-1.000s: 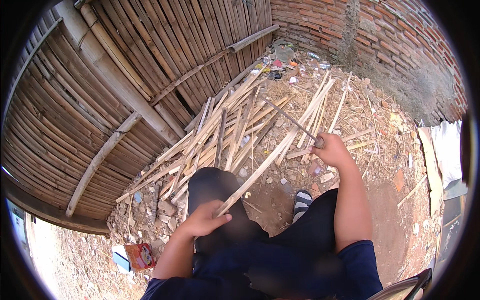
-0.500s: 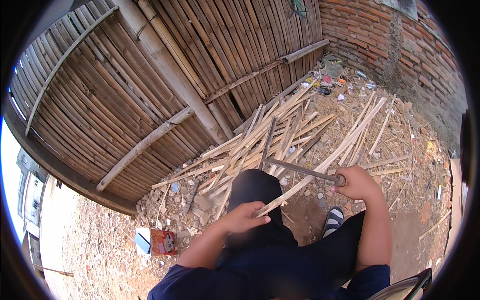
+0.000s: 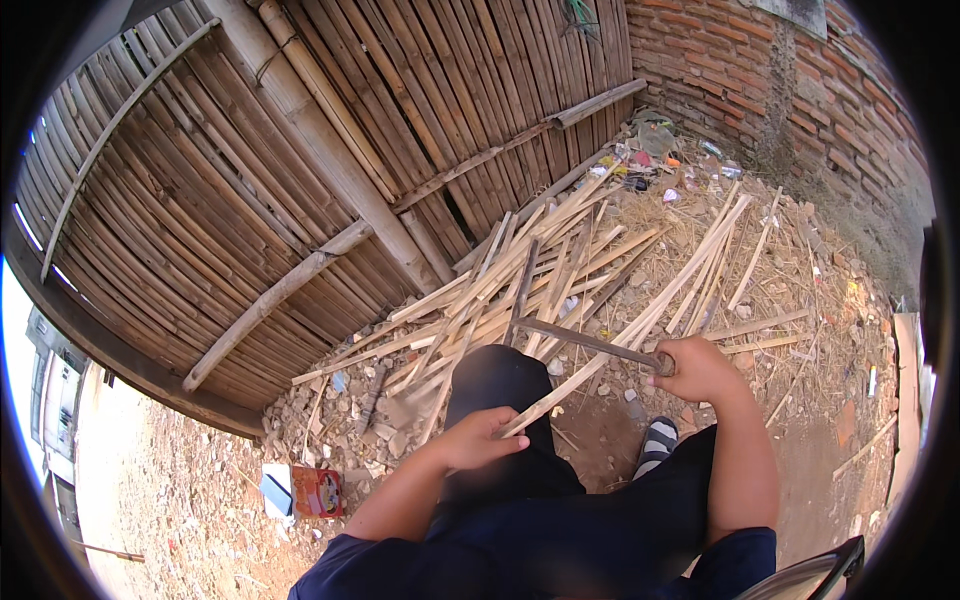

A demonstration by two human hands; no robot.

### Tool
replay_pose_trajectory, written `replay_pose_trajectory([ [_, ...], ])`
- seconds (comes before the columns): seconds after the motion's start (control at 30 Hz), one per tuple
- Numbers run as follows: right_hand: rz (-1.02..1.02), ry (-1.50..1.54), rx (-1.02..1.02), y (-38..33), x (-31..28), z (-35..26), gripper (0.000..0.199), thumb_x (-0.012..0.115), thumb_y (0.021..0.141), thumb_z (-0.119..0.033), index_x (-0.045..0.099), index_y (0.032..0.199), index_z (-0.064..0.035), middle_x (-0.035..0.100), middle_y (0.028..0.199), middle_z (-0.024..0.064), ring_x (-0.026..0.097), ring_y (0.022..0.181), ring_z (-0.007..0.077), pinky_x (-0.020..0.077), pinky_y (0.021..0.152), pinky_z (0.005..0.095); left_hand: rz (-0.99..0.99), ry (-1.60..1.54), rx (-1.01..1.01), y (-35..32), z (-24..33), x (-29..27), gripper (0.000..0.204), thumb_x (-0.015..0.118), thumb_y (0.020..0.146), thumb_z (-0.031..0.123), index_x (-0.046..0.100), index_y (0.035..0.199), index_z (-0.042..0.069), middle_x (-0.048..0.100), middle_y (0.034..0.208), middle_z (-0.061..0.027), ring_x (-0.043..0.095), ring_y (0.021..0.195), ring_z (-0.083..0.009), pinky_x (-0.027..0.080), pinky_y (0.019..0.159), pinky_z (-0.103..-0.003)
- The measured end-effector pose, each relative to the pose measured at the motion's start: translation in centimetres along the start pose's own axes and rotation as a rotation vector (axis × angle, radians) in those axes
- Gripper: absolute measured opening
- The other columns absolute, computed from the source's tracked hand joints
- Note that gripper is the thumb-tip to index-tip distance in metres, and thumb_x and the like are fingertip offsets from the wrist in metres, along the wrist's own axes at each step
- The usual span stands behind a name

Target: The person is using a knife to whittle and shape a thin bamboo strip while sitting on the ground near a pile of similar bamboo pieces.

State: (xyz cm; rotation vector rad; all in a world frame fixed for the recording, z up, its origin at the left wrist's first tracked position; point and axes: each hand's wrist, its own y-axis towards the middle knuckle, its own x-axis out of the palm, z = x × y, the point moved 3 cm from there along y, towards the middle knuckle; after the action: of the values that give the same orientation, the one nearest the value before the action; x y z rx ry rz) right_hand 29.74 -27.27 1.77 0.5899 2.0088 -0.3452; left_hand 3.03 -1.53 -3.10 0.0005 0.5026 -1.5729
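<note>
My left hand (image 3: 478, 440) is closed around the near end of a long pale wooden strip (image 3: 565, 390), in front of my bent left knee. The strip slants away to the far right, over the littered ground. In my closed right hand (image 3: 703, 370) is the handle of a machete with a long dark blade (image 3: 585, 341). Its blade points left and crosses the strip from above; whether the two touch I cannot tell. Most of the handle is hidden by my fingers.
Beyond my knees lies a heap of loose wooden strips (image 3: 480, 305) on rubble and dry straw. A bamboo wall (image 3: 280, 200) stands at the left, a brick wall (image 3: 720, 75) at the far right. A red box (image 3: 317, 492) sits left of my arm. My sandalled foot (image 3: 657, 447) shows below the blade.
The whole view has shifted slightly. My right hand and the machete have moved a little to the left, and the handle's end shows less. The left hand keeps its hold on the strip.
</note>
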Motion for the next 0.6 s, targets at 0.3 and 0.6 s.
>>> replay_pose_trajectory([
  [0.3, 0.12, 0.176, 0.27, -0.8, -3.3, 2.8, 0.034, 0.087, 0.077, -0.025, 0.07, 0.093, 0.0001, 0.068, 0.078, 0.02, 0.068, 0.074, 0.0327, 0.0523, 0.071, 0.041, 0.026, 0.143, -0.106, -0.5, 3.0, -0.5, 0.044, 0.077, 0.092, 0.036, 0.064, 0.117, 0.002, 0.069, 0.096, -0.0101, 0.063, 0.089, -0.0172, 0.051, 0.082, -0.034],
  [0.6, 0.167, 0.034, 0.093, -1.0, -2.6, 1.0, 0.035, 0.084, 0.08, -0.031, 0.071, 0.096, -0.0023, 0.067, 0.075, 0.0217, 0.068, 0.073, 0.0382, 0.0533, 0.07, 0.0446, 0.021, -0.056, -0.047, 3.0, 3.0, -1.8, 0.033, 0.074, 0.096, 0.024, 0.064, 0.118, 0.002, 0.066, 0.098, -0.0017, 0.058, 0.09, -0.0099, 0.049, 0.081, -0.028],
])
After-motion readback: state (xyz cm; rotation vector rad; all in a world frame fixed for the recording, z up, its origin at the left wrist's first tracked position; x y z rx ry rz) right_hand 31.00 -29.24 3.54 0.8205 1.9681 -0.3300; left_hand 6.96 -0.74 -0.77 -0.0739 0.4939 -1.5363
